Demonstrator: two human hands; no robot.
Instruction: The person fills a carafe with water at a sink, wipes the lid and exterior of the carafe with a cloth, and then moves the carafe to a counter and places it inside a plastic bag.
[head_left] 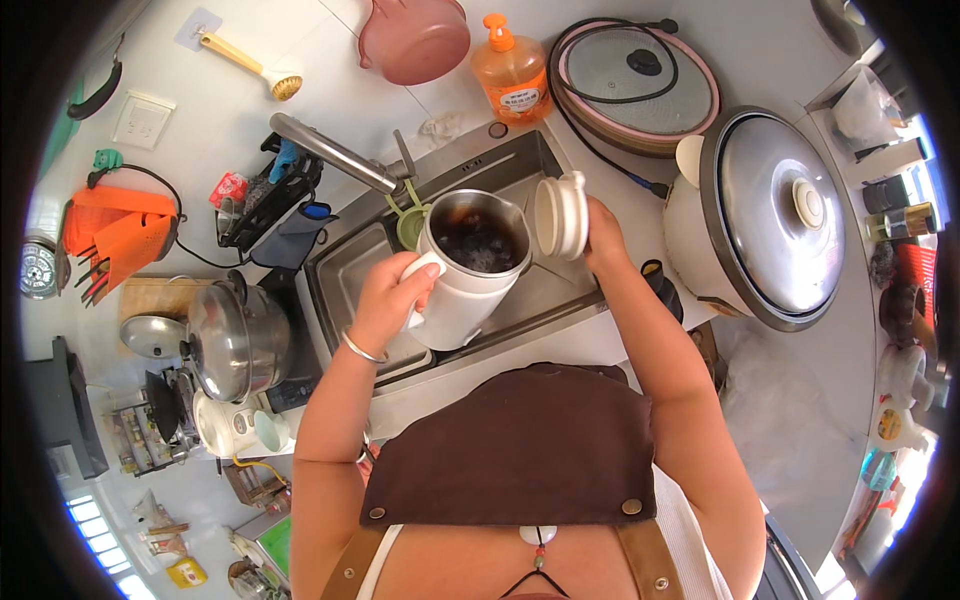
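Note:
My left hand (393,300) is wrapped round the handle of a white thermos jug (470,305), held over the sink (560,300). The jug is uncovered and tilted a little, its steel inside showing dark brown liquid (480,240) with some bubbles on top. To the right of its mouth, apart from the rim, my right hand (603,238) grips the cream jug lid (563,215), turned on its side. My right fingers are partly hidden behind the lid. Behind the jug, a green strainer-like utensil (410,225) is partly covered by it.
A steel faucet (335,155) reaches over the sink's back edge. Behind stands an orange soap bottle (512,75). A large lidded cooker (770,215) is at the right, a steel pot (240,335) at the left. A black rack (270,195) flanks the sink.

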